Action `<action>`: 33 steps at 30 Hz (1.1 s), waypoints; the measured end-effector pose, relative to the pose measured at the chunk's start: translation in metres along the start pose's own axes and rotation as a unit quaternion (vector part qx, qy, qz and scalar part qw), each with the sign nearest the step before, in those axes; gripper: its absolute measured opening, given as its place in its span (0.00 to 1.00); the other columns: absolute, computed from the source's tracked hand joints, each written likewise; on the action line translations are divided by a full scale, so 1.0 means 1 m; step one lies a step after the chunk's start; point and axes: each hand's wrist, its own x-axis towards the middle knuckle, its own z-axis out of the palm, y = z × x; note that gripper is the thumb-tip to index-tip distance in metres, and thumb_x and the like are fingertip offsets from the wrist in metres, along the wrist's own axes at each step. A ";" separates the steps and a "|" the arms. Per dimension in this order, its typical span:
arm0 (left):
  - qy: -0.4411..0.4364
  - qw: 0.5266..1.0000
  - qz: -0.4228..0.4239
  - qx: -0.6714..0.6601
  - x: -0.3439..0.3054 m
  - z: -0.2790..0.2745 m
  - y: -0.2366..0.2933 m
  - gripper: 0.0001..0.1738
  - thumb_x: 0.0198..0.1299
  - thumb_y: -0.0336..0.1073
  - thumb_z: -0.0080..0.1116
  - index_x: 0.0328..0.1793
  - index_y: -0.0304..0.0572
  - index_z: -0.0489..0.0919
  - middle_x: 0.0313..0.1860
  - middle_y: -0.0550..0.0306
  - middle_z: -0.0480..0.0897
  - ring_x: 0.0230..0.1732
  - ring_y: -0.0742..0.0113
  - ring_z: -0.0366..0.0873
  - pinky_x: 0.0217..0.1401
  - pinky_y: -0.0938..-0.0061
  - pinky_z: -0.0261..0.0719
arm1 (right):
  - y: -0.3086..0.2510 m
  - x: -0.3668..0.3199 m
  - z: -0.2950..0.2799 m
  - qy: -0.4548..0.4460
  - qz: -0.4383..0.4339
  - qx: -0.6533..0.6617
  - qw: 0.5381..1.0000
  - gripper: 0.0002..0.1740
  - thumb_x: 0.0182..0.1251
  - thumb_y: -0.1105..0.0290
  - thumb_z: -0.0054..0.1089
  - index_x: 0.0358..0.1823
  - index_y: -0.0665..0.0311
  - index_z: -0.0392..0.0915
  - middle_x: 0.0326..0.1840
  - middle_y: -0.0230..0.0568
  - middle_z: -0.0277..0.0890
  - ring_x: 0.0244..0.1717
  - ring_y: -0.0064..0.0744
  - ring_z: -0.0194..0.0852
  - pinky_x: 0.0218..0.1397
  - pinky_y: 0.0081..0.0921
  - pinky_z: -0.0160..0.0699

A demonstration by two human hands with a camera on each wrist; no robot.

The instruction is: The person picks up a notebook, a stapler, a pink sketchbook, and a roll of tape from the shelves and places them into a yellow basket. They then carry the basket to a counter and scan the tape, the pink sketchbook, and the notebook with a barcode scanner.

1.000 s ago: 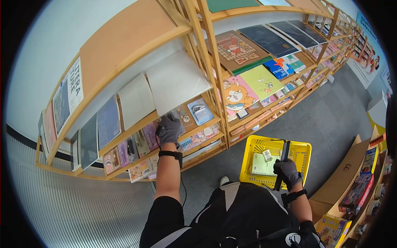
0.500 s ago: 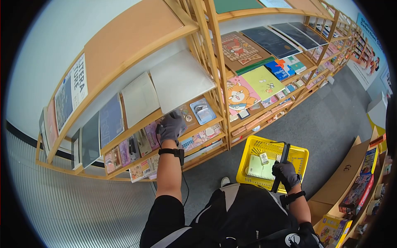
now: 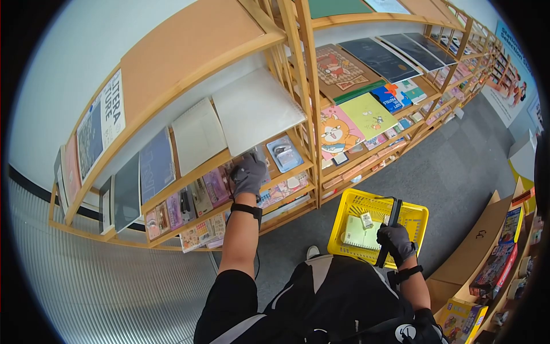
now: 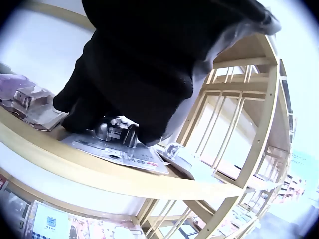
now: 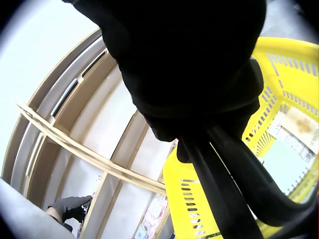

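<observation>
My gloved left hand [image 3: 249, 174] reaches into the shelf below a large white pad [image 3: 258, 112]. In the left wrist view its fingers curl over a clear blister pack [image 4: 112, 155] with a dark and silver item inside, the pack lying at the shelf's front edge. A similar pack with a blue card [image 3: 285, 153] is just to the right. My gloved right hand [image 3: 396, 243] grips the black handles [image 5: 215, 189] of a yellow basket [image 3: 423, 229]. Inside the basket are a light green spiral notebook [image 3: 356, 234] and a small white box [image 3: 366, 220].
Wooden shelves [image 3: 312, 114] run along the left and far side, with pads, books and packaged stationery. A cat-print book [image 3: 338, 135] and a yellow-green one [image 3: 369, 113] lie in the adjoining bay. Cardboard boxes [image 3: 470, 246] and toy boxes [image 3: 492, 269] line the right side.
The left hand has shifted a little to the right along the shelf. The basket has moved slightly left, with the right hand still on its handles.
</observation>
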 end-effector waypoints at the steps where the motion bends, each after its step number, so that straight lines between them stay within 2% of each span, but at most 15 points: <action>1: 0.019 1.000 0.015 -0.012 0.000 0.002 0.000 0.50 0.64 0.61 0.61 0.82 0.29 0.67 0.51 0.38 0.92 0.47 0.41 0.93 0.52 0.54 0.90 | 0.000 0.000 0.001 0.000 -0.001 0.001 1.000 0.07 0.60 0.79 0.67 0.39 0.71 0.82 0.27 0.41 0.80 0.24 0.36 0.79 0.31 0.30 0.79; 2: 0.019 1.000 0.016 -0.013 0.000 0.003 0.000 0.50 0.64 0.61 0.61 0.82 0.29 0.67 0.51 0.38 0.92 0.47 0.41 0.93 0.52 0.54 0.90 | -0.001 0.000 0.001 0.006 0.005 0.001 1.000 0.07 0.60 0.78 0.67 0.39 0.71 0.82 0.27 0.41 0.80 0.24 0.36 0.79 0.31 0.30 0.79; 5: -0.066 0.996 0.005 -0.053 -0.020 -0.027 0.026 0.58 0.59 0.59 0.65 0.84 0.20 0.60 0.53 0.38 0.91 0.49 0.45 0.93 0.53 0.59 0.90 | 0.001 0.001 0.000 0.018 0.018 0.003 1.000 0.07 0.59 0.78 0.68 0.39 0.72 0.82 0.27 0.41 0.81 0.24 0.36 0.79 0.31 0.30 0.78; 6: -0.066 0.996 0.006 -0.053 -0.023 -0.026 0.028 0.58 0.59 0.59 0.65 0.84 0.20 0.60 0.53 0.38 0.91 0.49 0.45 0.93 0.53 0.59 0.90 | 0.003 0.001 0.000 0.017 0.019 0.004 1.000 0.07 0.59 0.78 0.68 0.39 0.72 0.82 0.27 0.41 0.81 0.24 0.36 0.79 0.31 0.30 0.79; 9: 0.021 0.997 -0.015 -0.074 -0.030 -0.023 0.034 0.41 0.55 0.53 0.71 0.68 0.30 0.77 0.53 0.35 0.91 0.52 0.41 0.92 0.58 0.55 0.88 | 0.001 0.000 -0.001 0.018 0.020 0.007 1.000 0.08 0.59 0.78 0.68 0.39 0.72 0.82 0.27 0.41 0.81 0.25 0.36 0.80 0.31 0.30 0.79; 14: -0.050 0.996 -0.058 -0.055 -0.013 -0.017 0.029 0.43 0.54 0.55 0.73 0.71 0.33 0.76 0.56 0.34 0.90 0.54 0.42 0.91 0.59 0.56 0.88 | -0.003 -0.007 0.001 0.008 0.010 -0.008 1.000 0.08 0.60 0.78 0.67 0.41 0.72 0.83 0.28 0.40 0.81 0.25 0.35 0.80 0.32 0.30 0.79; 17: -0.016 0.993 -0.086 -0.075 0.000 -0.006 0.019 0.42 0.54 0.55 0.74 0.70 0.37 0.78 0.49 0.42 0.91 0.45 0.49 0.92 0.52 0.59 0.89 | -0.004 -0.008 -0.001 0.011 0.010 -0.004 1.000 0.08 0.60 0.78 0.67 0.40 0.72 0.83 0.28 0.40 0.81 0.25 0.34 0.80 0.32 0.29 0.79; 18: -0.015 0.994 -0.083 -0.074 -0.005 -0.020 0.026 0.42 0.54 0.55 0.74 0.70 0.37 0.78 0.49 0.42 0.91 0.45 0.49 0.92 0.52 0.59 0.89 | -0.003 -0.007 -0.002 0.014 0.009 0.003 1.000 0.07 0.60 0.78 0.67 0.40 0.72 0.83 0.28 0.40 0.81 0.25 0.34 0.80 0.32 0.29 0.79; 20: -0.062 0.979 -0.118 -0.157 -0.035 -0.086 0.053 0.37 0.56 0.54 0.75 0.67 0.40 0.80 0.43 0.49 0.89 0.38 0.56 0.89 0.46 0.62 0.88 | 0.001 -0.007 -0.003 0.018 0.009 0.015 1.000 0.07 0.60 0.78 0.67 0.38 0.71 0.83 0.28 0.40 0.81 0.25 0.34 0.80 0.32 0.28 0.79; 22: -0.086 0.967 -0.136 -0.197 -0.037 -0.095 0.050 0.35 0.57 0.54 0.75 0.66 0.41 0.81 0.41 0.52 0.88 0.35 0.60 0.88 0.44 0.63 0.88 | 0.000 -0.010 -0.002 0.020 0.010 0.016 1.000 0.06 0.60 0.78 0.67 0.38 0.71 0.84 0.28 0.39 0.81 0.25 0.33 0.80 0.32 0.28 0.79; 25: -0.132 0.924 -0.096 -0.346 -0.005 -0.066 -0.001 0.28 0.61 0.51 0.74 0.61 0.42 0.85 0.37 0.59 0.85 0.27 0.67 0.82 0.37 0.66 0.85 | -0.008 -0.013 0.000 0.023 0.008 0.014 1.000 0.05 0.60 0.78 0.67 0.37 0.71 0.84 0.28 0.39 0.81 0.25 0.33 0.79 0.31 0.28 0.79; 26: -0.133 0.924 -0.097 -0.345 -0.007 -0.069 -0.005 0.28 0.61 0.51 0.74 0.61 0.42 0.85 0.37 0.59 0.85 0.27 0.67 0.82 0.37 0.66 0.85 | -0.009 -0.013 0.001 0.018 0.009 0.017 1.000 0.05 0.60 0.78 0.67 0.37 0.70 0.84 0.28 0.39 0.81 0.25 0.33 0.80 0.31 0.28 0.79; 29: -0.158 0.846 -0.162 -0.482 -0.019 -0.075 -0.017 0.29 0.62 0.53 0.74 0.61 0.40 0.86 0.47 0.52 0.91 0.42 0.64 0.90 0.42 0.67 0.86 | -0.014 -0.014 0.004 0.007 0.011 0.023 1.000 0.05 0.60 0.78 0.68 0.38 0.70 0.84 0.28 0.39 0.82 0.25 0.32 0.80 0.31 0.28 0.79; 30: -0.158 0.847 -0.162 -0.481 -0.025 -0.072 -0.022 0.29 0.62 0.53 0.74 0.61 0.40 0.86 0.47 0.52 0.91 0.42 0.64 0.90 0.42 0.67 0.86 | -0.017 -0.015 0.005 0.004 0.008 0.019 1.000 0.05 0.60 0.78 0.68 0.38 0.70 0.84 0.28 0.39 0.82 0.26 0.32 0.80 0.31 0.28 0.79; 33: -0.152 0.701 -0.090 -0.691 -0.053 -0.054 -0.031 0.31 0.65 0.51 0.72 0.67 0.38 0.84 0.55 0.47 0.90 0.50 0.59 0.91 0.51 0.64 0.89 | -0.022 -0.015 0.005 0.001 0.008 0.012 1.000 0.05 0.61 0.77 0.68 0.38 0.70 0.84 0.28 0.39 0.82 0.26 0.32 0.81 0.32 0.27 0.80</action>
